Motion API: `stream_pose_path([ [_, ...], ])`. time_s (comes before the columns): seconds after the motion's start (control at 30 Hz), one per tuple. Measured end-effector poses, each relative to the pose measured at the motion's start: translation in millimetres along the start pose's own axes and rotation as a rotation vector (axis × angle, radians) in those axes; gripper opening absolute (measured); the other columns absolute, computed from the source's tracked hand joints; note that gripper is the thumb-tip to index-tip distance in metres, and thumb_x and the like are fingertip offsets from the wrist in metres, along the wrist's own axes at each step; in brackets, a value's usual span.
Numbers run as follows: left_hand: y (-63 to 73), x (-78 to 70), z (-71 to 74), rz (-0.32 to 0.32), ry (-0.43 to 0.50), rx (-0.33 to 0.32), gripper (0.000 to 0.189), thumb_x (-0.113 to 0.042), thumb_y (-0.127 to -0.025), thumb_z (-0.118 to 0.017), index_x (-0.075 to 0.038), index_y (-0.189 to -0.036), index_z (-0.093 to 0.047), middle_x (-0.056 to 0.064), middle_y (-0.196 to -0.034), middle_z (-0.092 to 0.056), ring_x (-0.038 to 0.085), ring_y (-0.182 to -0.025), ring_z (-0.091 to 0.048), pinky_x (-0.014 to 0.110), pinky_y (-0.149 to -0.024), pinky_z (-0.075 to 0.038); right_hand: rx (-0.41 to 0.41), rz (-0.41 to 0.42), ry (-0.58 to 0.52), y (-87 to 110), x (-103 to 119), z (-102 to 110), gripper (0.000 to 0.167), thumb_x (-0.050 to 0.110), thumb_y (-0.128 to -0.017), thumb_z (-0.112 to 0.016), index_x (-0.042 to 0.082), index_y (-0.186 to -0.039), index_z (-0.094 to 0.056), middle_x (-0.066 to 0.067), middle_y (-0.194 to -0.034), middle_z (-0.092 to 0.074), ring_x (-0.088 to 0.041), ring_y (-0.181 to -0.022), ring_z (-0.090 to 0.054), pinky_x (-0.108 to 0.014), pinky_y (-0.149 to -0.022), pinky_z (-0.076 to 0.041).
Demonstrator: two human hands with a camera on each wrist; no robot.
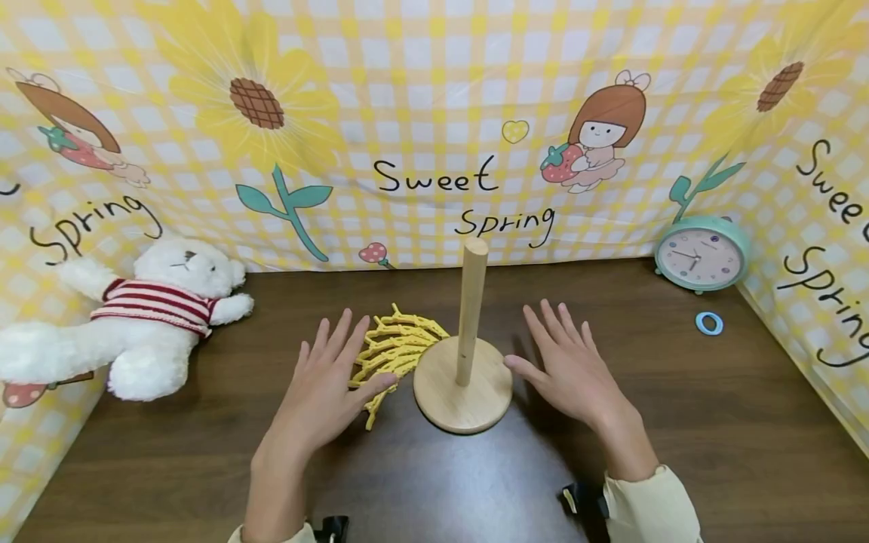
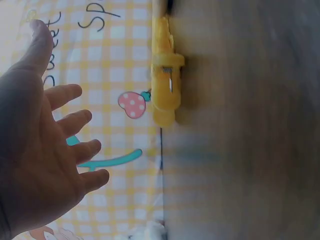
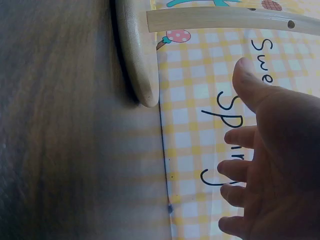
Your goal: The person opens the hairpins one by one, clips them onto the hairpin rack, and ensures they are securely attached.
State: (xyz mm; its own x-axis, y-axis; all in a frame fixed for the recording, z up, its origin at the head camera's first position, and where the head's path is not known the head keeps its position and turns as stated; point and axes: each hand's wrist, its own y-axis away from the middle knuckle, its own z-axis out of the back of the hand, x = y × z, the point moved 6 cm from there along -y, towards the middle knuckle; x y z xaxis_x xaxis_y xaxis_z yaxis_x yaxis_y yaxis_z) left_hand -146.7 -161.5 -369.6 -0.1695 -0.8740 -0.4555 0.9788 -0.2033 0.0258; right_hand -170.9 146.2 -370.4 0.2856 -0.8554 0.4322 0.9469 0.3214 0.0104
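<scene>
A wooden stand (image 1: 473, 317) with a round base and an upright rod is on the dark table between the two hands. Just left of its base lies a fan of thin, knobbly yellow plastic strips (image 1: 407, 343), partly hidden behind the left hand. My left hand (image 1: 329, 388) hovers over these strips with fingers spread, holding nothing. In the left wrist view a yellow plastic end (image 2: 166, 85) shows beyond its fingertips. My right hand (image 1: 570, 369) is beside the stand, fingers straight and apart, thumb tip close to the base's right edge; its palm is bare.
A white teddy bear (image 1: 170, 302) in a striped shirt leans at the left. At the back right stands a mint-green alarm clock (image 1: 702, 254), with a blue ring (image 1: 709, 323) in front of it. A yellow checked cloth (image 1: 421, 98) walls the back and sides.
</scene>
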Motion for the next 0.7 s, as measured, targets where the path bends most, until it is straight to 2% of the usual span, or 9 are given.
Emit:
stream_pose_path([
  [0.23,0.8,10.5,0.1,-0.057,0.135,-0.009,0.083,-0.049,-0.098,-0.065,-0.016,-0.163,-0.024,0.013,-0.169,-0.010,0.043,-0.153,-0.003,0.070,-0.116,-0.007,0.059,0.070,-0.171,-5.3,1,-10,0.084,0.056,-0.101,-0.054,0.010,-0.163,-0.020,-0.014,-0.168,-0.010,-0.035,-0.154,-0.002,-0.061,-0.120,-0.005],
  [0.33,1.0,15.3,0.4,-0.062,0.193,-0.010,0.084,-0.050,-0.097,-0.065,-0.015,-0.162,-0.026,0.014,-0.168,-0.012,0.042,-0.153,-0.003,0.069,-0.116,-0.008,0.075,0.094,-0.239,-6.4,1,-14,0.084,0.056,-0.100,-0.055,0.011,-0.162,-0.022,-0.011,-0.168,-0.012,-0.033,-0.155,-0.004,-0.058,-0.121,-0.009],
  [0.47,1.4,24.0,-1.8,-0.030,0.238,0.015,0.086,-0.057,-0.096,-0.063,-0.017,-0.162,-0.025,0.014,-0.168,-0.014,0.040,-0.153,-0.007,0.068,-0.116,-0.014,0.070,0.120,-0.269,-7.3,1,-16,0.083,0.056,-0.100,-0.056,0.008,-0.161,-0.026,-0.009,-0.168,-0.017,-0.033,-0.154,-0.009,-0.058,-0.120,-0.014],
  [0.6,2.9,29.9,-4.9,-0.023,0.249,0.049,0.087,-0.057,-0.096,-0.062,-0.013,-0.162,-0.027,0.017,-0.166,-0.020,0.040,-0.151,-0.018,0.066,-0.115,-0.023,0.062,0.144,-0.283,-8.2,0,-18,0.081,0.053,-0.100,-0.058,0.007,-0.160,-0.029,-0.009,-0.166,-0.023,-0.033,-0.153,-0.013,-0.059,-0.119,-0.018],
  [0.7,3.9,32.7,-6.9,-0.028,0.248,0.069,0.086,-0.056,-0.096,-0.063,-0.010,-0.161,-0.029,0.019,-0.165,-0.023,0.041,-0.149,-0.023,0.065,-0.114,-0.025,0.063,0.161,-0.312,-8.6,-1,-20,0.079,0.051,-0.100,-0.059,0.009,-0.160,-0.029,-0.009,-0.165,-0.025,-0.031,-0.153,-0.016,-0.058,-0.119,-0.021],
])
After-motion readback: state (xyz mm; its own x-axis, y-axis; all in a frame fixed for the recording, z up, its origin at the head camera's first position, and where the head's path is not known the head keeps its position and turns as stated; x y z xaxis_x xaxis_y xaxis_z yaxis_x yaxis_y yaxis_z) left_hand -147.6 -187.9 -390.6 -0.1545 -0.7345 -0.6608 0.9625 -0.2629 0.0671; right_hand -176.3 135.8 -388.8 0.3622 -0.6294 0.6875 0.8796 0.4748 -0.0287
